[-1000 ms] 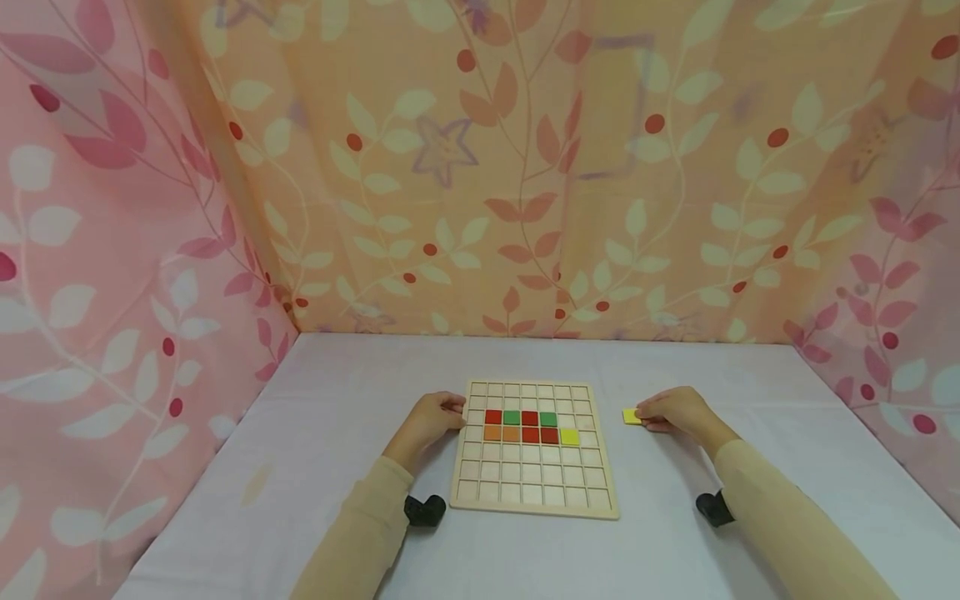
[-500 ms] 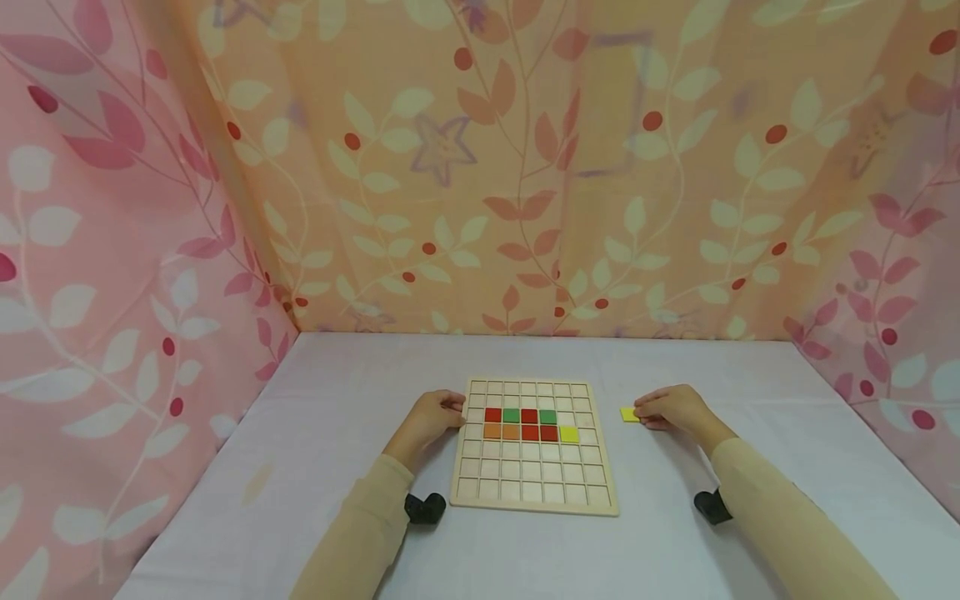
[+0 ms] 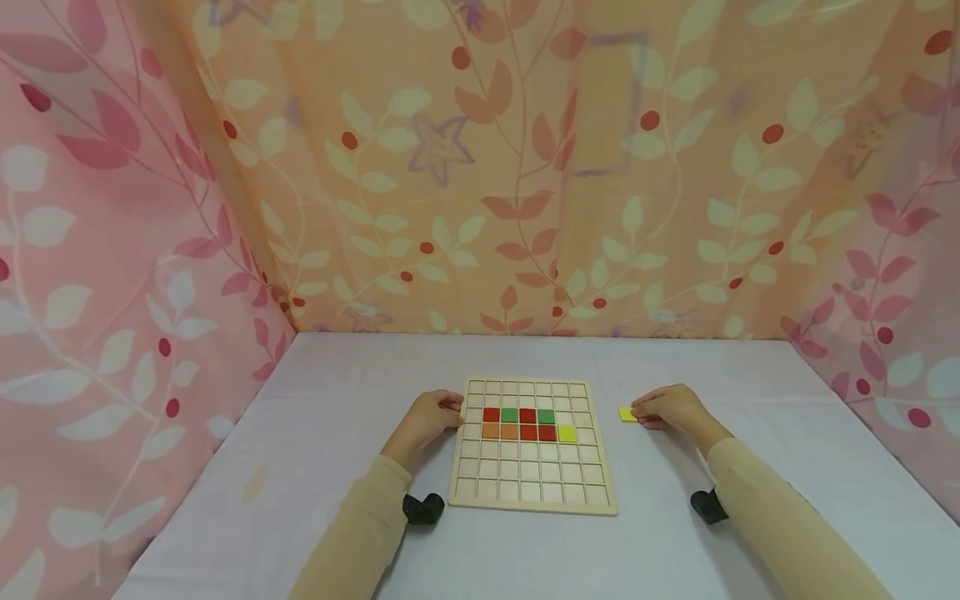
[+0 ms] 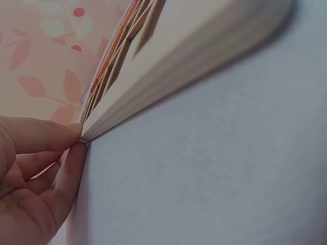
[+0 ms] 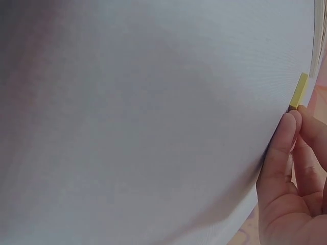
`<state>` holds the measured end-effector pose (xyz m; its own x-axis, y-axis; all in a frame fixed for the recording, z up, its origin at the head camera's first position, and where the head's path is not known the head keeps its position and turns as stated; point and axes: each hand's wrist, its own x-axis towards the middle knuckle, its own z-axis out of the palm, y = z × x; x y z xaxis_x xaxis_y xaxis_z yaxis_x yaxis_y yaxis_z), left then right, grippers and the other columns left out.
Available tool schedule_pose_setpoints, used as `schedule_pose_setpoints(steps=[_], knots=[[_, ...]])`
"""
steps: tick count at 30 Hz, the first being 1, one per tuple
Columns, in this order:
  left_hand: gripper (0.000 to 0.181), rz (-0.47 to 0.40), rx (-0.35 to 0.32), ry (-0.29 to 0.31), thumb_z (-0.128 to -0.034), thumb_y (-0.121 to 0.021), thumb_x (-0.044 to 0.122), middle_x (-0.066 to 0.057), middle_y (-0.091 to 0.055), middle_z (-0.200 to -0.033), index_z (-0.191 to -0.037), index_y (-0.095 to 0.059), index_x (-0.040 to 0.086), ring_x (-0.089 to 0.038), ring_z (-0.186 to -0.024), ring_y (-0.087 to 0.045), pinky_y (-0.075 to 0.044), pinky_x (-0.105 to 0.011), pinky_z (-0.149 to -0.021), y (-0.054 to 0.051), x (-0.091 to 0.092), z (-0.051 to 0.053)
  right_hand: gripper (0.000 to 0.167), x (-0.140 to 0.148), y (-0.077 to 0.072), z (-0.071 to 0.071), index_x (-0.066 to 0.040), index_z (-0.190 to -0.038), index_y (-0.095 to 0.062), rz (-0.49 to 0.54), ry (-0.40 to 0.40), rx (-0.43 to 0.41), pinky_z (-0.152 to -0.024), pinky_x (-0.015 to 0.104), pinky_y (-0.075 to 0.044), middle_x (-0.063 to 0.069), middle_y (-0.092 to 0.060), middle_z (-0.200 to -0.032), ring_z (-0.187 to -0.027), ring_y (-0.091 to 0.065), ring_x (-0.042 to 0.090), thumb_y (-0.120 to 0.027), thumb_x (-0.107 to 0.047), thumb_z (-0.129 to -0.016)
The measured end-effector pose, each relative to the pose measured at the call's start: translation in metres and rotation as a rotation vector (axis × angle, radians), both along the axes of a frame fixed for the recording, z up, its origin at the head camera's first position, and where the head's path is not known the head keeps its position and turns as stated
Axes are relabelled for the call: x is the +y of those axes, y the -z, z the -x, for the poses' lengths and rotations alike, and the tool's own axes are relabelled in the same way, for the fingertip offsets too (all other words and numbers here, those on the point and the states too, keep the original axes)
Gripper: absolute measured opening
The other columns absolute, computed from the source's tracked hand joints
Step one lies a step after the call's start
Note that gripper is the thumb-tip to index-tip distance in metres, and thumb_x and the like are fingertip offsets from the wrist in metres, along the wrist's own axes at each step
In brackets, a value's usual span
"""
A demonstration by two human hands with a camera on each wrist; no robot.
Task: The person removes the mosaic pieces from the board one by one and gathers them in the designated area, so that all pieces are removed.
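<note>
A wooden grid board [image 3: 531, 475] lies flat on the table. Red [image 3: 491, 414], green [image 3: 509, 415] and orange [image 3: 491, 431] square tiles fill part of two rows, and a yellow tile [image 3: 567, 433] ends the lower row. At the board's left edge, my left hand [image 3: 427, 423] pinches the rim; the left wrist view shows the thumb and a finger meeting on the board's corner edge [image 4: 153, 87]. Right of the board, my right hand [image 3: 675, 410] pinches another yellow tile [image 3: 627, 414] by its near side, low over the table. That tile's thin edge [image 5: 299, 92] shows in the right wrist view.
The white-covered table [image 3: 360, 367] ends at a back wall of orange leafy cloth [image 3: 375, 208]. Pink patterned cloth [image 3: 97, 333] closes the left side, and similar cloth [image 3: 892, 275] the right. A black wrist mount [image 3: 423, 509] sits on each forearm.
Both hands keep their holds on the board and the yellow tile. Only a very slight shift of the whole head view is visible.
</note>
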<state>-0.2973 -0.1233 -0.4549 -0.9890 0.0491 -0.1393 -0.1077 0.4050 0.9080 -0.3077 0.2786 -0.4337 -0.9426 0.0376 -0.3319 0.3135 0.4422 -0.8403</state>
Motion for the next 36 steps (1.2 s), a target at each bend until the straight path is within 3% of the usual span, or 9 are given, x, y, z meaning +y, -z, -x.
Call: schedule_pose_setpoints(steps=[4, 10, 16, 19, 24, 31, 36], knots=[[0.036, -0.008, 0.007, 0.004, -0.0809, -0.069, -0.009, -0.014, -0.066, -0.1, -0.117, -0.064, -0.006, -0.017, -0.087, -0.06, -0.052, -0.026, -0.076, 0.0, 0.0, 0.0, 0.028, 0.001, -0.002, 0.0, 0.014, -0.109, -0.067, 0.018, 0.001, -0.016, -0.062, 0.02, -0.057, -0.003, -0.068, -0.07, -0.063, -0.064, 0.004, -0.072, -0.004, -0.087], [0.036, -0.011, 0.006, -0.003, -0.0807, -0.069, -0.009, -0.014, -0.065, -0.099, -0.116, -0.064, -0.007, -0.017, -0.086, -0.059, -0.052, -0.025, -0.076, 0.001, 0.0, 0.0, 0.04, 0.007, -0.01, -0.003, 0.018, -0.121, -0.058, 0.151, -0.001, -0.015, -0.069, 0.022, -0.059, -0.005, -0.072, -0.077, -0.069, -0.066, 0.003, -0.07, -0.006, -0.09], [0.037, -0.002, 0.0, -0.012, -0.0811, -0.069, -0.009, -0.014, -0.065, -0.1, -0.117, -0.064, -0.006, -0.017, -0.087, -0.058, -0.052, -0.025, -0.075, 0.003, -0.003, -0.001, 0.039, -0.01, -0.025, -0.01, 0.015, -0.119, -0.063, 0.089, -0.027, 0.071, -0.076, 0.025, -0.059, -0.004, -0.075, -0.084, -0.074, -0.068, 0.003, -0.069, -0.012, -0.092], [0.037, -0.016, -0.003, -0.02, -0.0813, -0.069, -0.009, -0.014, -0.065, -0.1, -0.118, -0.064, -0.006, -0.017, -0.087, -0.058, -0.052, -0.024, -0.075, 0.003, -0.003, -0.002, 0.04, -0.023, -0.029, -0.011, 0.018, -0.121, -0.06, 0.111, -0.043, 0.081, -0.076, 0.026, -0.059, -0.002, -0.075, -0.084, -0.074, -0.069, 0.004, -0.068, -0.009, -0.092], [0.038, -0.043, 0.003, -0.019, -0.0803, -0.069, -0.011, -0.014, -0.065, -0.099, -0.118, -0.064, -0.008, -0.016, -0.087, -0.058, -0.053, -0.024, -0.075, 0.004, -0.003, -0.001, 0.04, -0.042, -0.027, -0.009, 0.018, -0.122, -0.059, 0.143, -0.052, 0.053, -0.073, 0.026, -0.06, -0.002, -0.075, -0.082, -0.07, -0.069, 0.005, -0.068, -0.007, -0.092], [0.038, -0.025, 0.009, -0.007, -0.08, -0.069, -0.011, -0.015, -0.065, -0.099, -0.118, -0.064, -0.008, -0.017, -0.087, -0.059, -0.053, -0.025, -0.076, 0.003, -0.001, 0.0, 0.035, -0.059, -0.02, -0.006, 0.014, -0.116, -0.065, 0.092, -0.054, 0.044, -0.073, 0.027, -0.06, -0.002, -0.074, -0.08, -0.069, -0.067, 0.006, -0.071, -0.009, -0.09], [0.038, -0.028, 0.001, -0.005, -0.0801, -0.068, -0.011, -0.015, -0.065, -0.1, -0.118, -0.064, -0.007, -0.017, -0.087, -0.059, -0.053, -0.024, -0.075, 0.002, 0.0, 0.001, 0.035, -0.072, -0.021, -0.004, 0.015, -0.117, -0.064, 0.143, -0.068, 0.041, -0.074, 0.03, -0.06, 0.004, -0.075, -0.08, -0.07, -0.07, 0.008, -0.071, -0.005, -0.089]])
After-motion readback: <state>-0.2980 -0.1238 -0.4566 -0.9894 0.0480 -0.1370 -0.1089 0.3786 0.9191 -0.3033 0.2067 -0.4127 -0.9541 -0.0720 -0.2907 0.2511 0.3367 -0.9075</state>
